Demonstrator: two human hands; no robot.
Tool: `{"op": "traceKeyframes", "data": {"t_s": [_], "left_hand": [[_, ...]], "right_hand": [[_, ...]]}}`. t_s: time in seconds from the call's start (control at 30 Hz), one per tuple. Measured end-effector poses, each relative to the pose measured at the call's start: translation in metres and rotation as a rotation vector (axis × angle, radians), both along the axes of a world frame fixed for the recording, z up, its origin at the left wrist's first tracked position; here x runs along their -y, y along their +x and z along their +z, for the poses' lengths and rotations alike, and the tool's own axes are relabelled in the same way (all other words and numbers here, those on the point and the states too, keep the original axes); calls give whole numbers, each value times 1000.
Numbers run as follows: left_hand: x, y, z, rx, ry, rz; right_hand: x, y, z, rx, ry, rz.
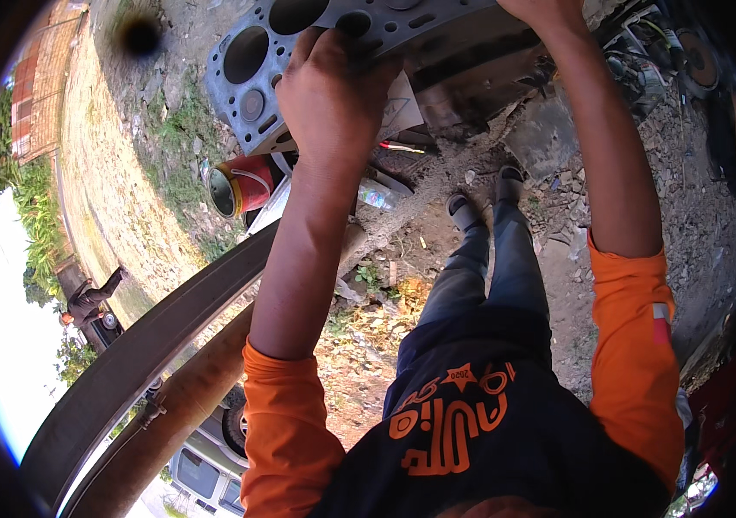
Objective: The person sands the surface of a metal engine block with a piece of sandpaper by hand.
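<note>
A grey metal engine block (390, 31) with large round bores and smaller holes lies across the top of the view. My left hand (331, 99) grips its near edge, the fingers bent over the top face beside a bore. Further right, my right hand (545, 10) reaches to the block's far right part. The upper border cuts off its fingers, so its hold cannot be seen. Below the block, next to my left hand, a pale sheet (401, 105) with a dark printed mark shows.
A red bucket (254, 183) stands below the block's left end, near a clear plastic bottle (377, 195). A metal beam (157, 315) and a rusty pipe (200, 367) slant across the lower left. Loose parts (644, 65) lie at upper right. Another person (90, 302) is far left.
</note>
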State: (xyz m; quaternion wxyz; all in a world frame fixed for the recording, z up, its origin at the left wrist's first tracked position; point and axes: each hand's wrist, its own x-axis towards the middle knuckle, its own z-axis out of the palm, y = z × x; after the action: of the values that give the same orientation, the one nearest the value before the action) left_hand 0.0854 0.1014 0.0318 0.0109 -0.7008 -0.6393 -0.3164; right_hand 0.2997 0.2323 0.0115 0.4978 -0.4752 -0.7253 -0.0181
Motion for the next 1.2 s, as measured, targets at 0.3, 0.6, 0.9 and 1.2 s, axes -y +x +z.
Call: {"op": "traceKeyframes", "data": {"t_s": [0.3,0.6,0.9,1.2], "left_hand": [[8,-10,-8,100,25,-16],[5,-21,-2,110,10,-126],[6,-12,-7,56,83,-92],[8,-9,-14,80,84,-14]], "right_hand": [[-1,-4,-3,14,42,-21],[0,-1,2,7,3,28],[-1,0,1,-13,-1,50],[-5,-3,-11,28,115,-81]]}}
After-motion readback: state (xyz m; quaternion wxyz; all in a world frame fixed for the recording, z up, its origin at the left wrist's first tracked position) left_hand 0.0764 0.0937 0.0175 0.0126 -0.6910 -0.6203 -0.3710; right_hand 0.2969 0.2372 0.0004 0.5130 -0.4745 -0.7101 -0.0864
